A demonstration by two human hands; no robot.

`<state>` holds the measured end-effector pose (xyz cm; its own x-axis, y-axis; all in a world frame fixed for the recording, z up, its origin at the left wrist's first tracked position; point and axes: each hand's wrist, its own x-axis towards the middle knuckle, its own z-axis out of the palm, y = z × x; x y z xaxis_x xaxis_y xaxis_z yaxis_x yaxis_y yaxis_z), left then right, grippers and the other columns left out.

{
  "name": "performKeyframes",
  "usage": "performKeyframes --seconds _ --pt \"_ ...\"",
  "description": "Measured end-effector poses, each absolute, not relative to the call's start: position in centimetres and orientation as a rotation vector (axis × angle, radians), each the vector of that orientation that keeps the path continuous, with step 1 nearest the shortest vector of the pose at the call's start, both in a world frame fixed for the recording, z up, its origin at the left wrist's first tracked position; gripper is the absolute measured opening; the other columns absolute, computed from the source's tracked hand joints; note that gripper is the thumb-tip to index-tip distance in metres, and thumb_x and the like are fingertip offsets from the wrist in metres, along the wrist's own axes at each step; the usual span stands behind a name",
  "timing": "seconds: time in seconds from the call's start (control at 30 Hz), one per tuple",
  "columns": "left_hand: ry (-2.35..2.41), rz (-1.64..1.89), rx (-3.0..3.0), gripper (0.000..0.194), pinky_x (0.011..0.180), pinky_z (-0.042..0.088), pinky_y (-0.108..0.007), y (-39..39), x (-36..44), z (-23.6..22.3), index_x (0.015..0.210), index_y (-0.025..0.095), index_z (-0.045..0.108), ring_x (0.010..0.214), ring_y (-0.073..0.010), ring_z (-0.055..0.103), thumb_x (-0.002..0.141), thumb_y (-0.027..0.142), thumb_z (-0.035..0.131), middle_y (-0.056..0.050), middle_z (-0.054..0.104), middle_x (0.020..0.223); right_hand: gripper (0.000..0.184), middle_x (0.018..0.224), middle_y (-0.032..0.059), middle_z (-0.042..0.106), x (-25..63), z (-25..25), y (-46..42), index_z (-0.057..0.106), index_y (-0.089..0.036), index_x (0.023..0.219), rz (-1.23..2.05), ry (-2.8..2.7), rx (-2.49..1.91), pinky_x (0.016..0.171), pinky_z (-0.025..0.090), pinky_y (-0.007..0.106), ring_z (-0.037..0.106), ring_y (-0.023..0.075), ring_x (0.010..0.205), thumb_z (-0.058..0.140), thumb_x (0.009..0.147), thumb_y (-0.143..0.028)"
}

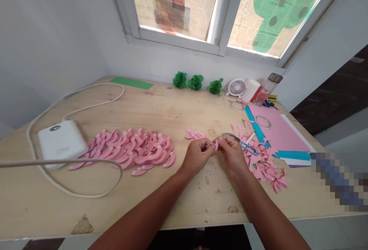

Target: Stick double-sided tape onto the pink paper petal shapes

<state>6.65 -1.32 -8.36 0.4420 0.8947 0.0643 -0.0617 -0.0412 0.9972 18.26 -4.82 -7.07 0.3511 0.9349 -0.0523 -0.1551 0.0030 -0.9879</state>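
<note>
Close together over the middle of the table, my left hand point(199, 155) and my right hand point(230, 155) pinch a small pink paper piece point(216, 145) between their fingertips. Just behind my left hand lies a small group of pink paper pieces point(194, 134). Farther left spreads a big pile of curved pink paper pieces point(143, 148), several with pale patches near their ends. A pair of scissors point(234, 138) is partly hidden behind my right hand. A blue utility knife point(249, 148) rests beside it, among pink paper scraps point(263, 169).
Left, a white power bank point(61, 144) sits with a looped white cable point(82, 195). Along the wall stand green paper shapes point(196, 83), a small fan point(237, 87) and a glass bottle point(266, 91). Pink sheets point(283, 135), blue strips point(293, 155) and a tape roll point(263, 122) lie right.
</note>
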Motion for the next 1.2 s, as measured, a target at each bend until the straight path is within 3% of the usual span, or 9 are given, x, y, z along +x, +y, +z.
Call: performKeyframes --seconds 0.47,0.73,1.0,1.2 --pt "0.796 0.926 1.336 0.012 0.052 0.040 -0.021 -1.44 6.49 -7.80 0.061 0.014 0.060 0.052 -0.0105 0.052 0.068 0.022 0.055 0.000 0.059 0.053 0.025 0.067 0.0025 0.061 18.41 -7.01 -4.82 0.066 -0.016 0.065 1.047 -0.783 -1.211 0.057 0.037 0.024 0.049 0.0119 0.061 0.062 0.071 -0.041" --pt "0.863 0.973 1.265 0.015 0.051 0.039 -0.021 -1.19 6.49 -7.41 0.061 0.013 0.059 0.052 -0.0107 0.051 0.068 0.026 0.056 -0.001 0.058 0.055 0.011 0.063 -0.0022 0.058 18.01 -6.91 -4.80 0.065 -0.018 0.069 0.949 -0.953 -1.275 0.055 0.036 0.022 0.047 0.0099 0.057 0.064 0.067 -0.029" --pt "0.891 0.905 1.421 0.022 0.052 0.040 -0.022 -1.25 6.49 -8.12 0.056 0.014 0.060 0.055 -0.0128 0.052 0.069 0.031 0.055 0.000 0.057 0.054 0.013 0.060 -0.0017 0.057 18.03 -6.53 -4.82 0.063 -0.018 0.066 0.876 -0.962 -1.345 0.055 0.036 0.023 0.047 0.0114 0.057 0.061 0.068 -0.031" --pt "0.898 0.948 1.334 0.016 0.054 0.042 -0.023 -1.21 6.39 -7.93 0.064 0.015 0.062 0.058 -0.0136 0.056 0.069 0.029 0.055 -0.003 0.064 0.063 0.015 0.073 0.0005 0.062 18.79 -6.49 -4.72 0.065 -0.019 0.075 0.823 -0.895 -1.362 0.057 0.036 0.023 0.049 0.0110 0.061 0.058 0.071 -0.032"
